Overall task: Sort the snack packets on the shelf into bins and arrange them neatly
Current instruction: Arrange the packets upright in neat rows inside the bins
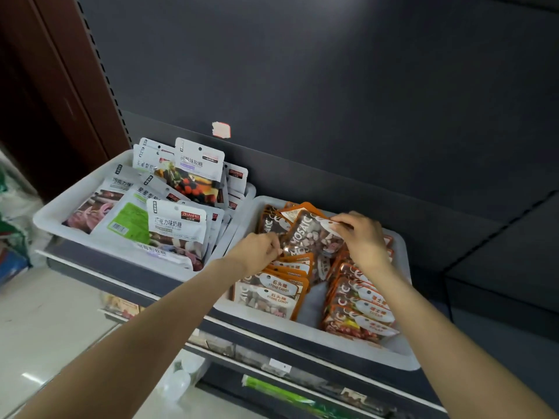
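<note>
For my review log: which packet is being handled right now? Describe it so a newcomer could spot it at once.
Two white bins sit side by side on the shelf; look in the right bin, filled with orange packets. The held packet lies across the back rows, gripped by the left hand and right hand. Unlike its neatly stacked neighbours, it lies slanted on top, showing "MOSAIC".

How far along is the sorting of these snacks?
Mostly sorted: white packets fill the left bin, orange packets sit in rows in the right bin. In hand: the left hand and right hand hold one orange Mosaic packet. Left: placing it and straightening the leaning white packets.
</note>
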